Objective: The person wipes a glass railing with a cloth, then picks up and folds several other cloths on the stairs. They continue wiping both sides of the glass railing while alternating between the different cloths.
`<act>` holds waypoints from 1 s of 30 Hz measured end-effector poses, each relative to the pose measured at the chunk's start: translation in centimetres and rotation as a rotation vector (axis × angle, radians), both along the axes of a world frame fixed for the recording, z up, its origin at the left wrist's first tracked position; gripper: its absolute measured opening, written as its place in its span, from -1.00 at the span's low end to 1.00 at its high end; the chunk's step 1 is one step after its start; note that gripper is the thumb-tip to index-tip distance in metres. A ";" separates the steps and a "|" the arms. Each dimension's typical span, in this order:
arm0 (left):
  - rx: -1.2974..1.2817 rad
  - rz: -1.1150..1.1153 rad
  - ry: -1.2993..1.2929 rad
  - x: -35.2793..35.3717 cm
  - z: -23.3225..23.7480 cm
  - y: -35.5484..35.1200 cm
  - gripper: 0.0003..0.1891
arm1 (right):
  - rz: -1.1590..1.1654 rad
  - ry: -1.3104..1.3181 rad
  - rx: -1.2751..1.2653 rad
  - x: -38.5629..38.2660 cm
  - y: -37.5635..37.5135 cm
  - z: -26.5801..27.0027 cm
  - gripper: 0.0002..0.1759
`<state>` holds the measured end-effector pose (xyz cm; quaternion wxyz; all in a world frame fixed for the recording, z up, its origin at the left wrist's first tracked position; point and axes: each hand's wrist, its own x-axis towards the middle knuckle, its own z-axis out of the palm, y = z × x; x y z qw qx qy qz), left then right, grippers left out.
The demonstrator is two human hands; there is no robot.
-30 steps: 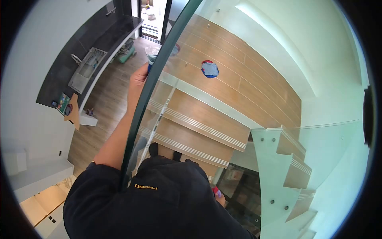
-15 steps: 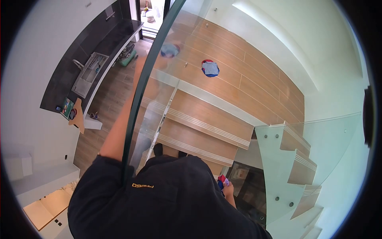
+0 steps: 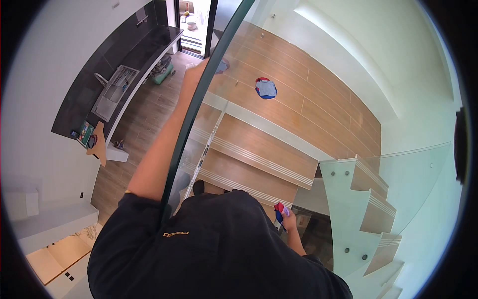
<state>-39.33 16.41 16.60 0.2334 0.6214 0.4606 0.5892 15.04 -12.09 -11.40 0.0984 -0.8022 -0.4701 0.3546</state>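
My left arm reaches forward along the outer side of the glass panel (image 3: 219, 87), and my left hand (image 3: 195, 74) is at the panel's dark upper edge. A grey-blue cloth (image 3: 222, 66) shows through the glass just beyond it; the edge hides most of the fingers. Low on the right, my right hand (image 3: 289, 221) is closed around a bunched red, blue and purple cloth (image 3: 280, 210). A folded grey cloth with red and blue edges (image 3: 266, 88) lies ahead on the wooden landing.
Wooden steps (image 3: 254, 144) with white striped edges lead to the landing (image 3: 298, 79). A second glass panel (image 3: 343, 209) borders more steps on the right. To the left stand a dark counter with a sink (image 3: 115, 93) and a green machine (image 3: 163, 74) on the floor.
My left hand and the cloth behind the glass have shifted slightly forward and right in view. My right hand has risen with its cloth, showing more forearm. The landing cloth stays put.
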 end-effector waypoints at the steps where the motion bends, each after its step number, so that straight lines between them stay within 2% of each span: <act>1: -0.030 0.016 -0.067 0.1 -1.4 -0.7 -0.63 | 0.001 0.024 0.004 0.0 0.2 -0.5 -0.64; 2: -0.063 0.030 -0.134 0.4 -4.0 -1.2 -0.57 | 0.007 0.022 -0.018 0.2 0.2 -1.3 -0.63; 4: -0.112 0.018 -0.216 1.1 -4.3 -2.3 -0.45 | 0.018 0.019 -0.077 0.4 -0.2 -2.5 -0.62; 6: -0.126 -0.042 -0.240 2.4 1.6 -3.4 -0.32 | 0.028 0.000 -0.028 -0.3 -0.7 -2.4 -0.62; 8: -0.117 -0.147 -0.051 0.9 4.8 -2.7 -0.32 | 0.029 -0.002 0.020 -0.9 -1.4 -1.8 -0.61; 12: -0.016 -0.168 0.066 0.0 6.0 -1.4 -0.40 | -0.070 0.065 -0.015 0.0 -4.2 -2.9 -0.61; 15: -0.060 -0.227 -0.224 1.7 6.7 -2.8 -0.48 | -0.105 0.058 -0.038 0.6 -7.2 -3.5 -0.62; 20: -0.073 -0.222 -0.241 1.8 6.6 -3.9 -0.52 | -0.137 -0.005 -0.181 -0.4 -10.2 -2.1 -0.63; 22: -0.042 -0.224 -0.216 1.2 5.7 -3.9 -0.52 | -0.138 -0.023 -0.225 -1.8 -10.2 0.0 -0.64; 24: 0.024 -0.230 -0.166 0.7 4.6 -3.5 -0.52 | -0.157 -0.023 -0.170 -1.3 -11.0 -1.6 -0.64; 28: -0.037 -0.222 -0.288 1.8 5.0 -4.3 -0.54 | -0.158 -0.068 -0.116 -0.8 -11.3 -3.1 -0.64; 30: -0.100 -0.231 -0.352 2.2 5.7 -4.2 -0.54 | -0.253 0.160 -0.057 0.3 -11.9 -6.0 -0.63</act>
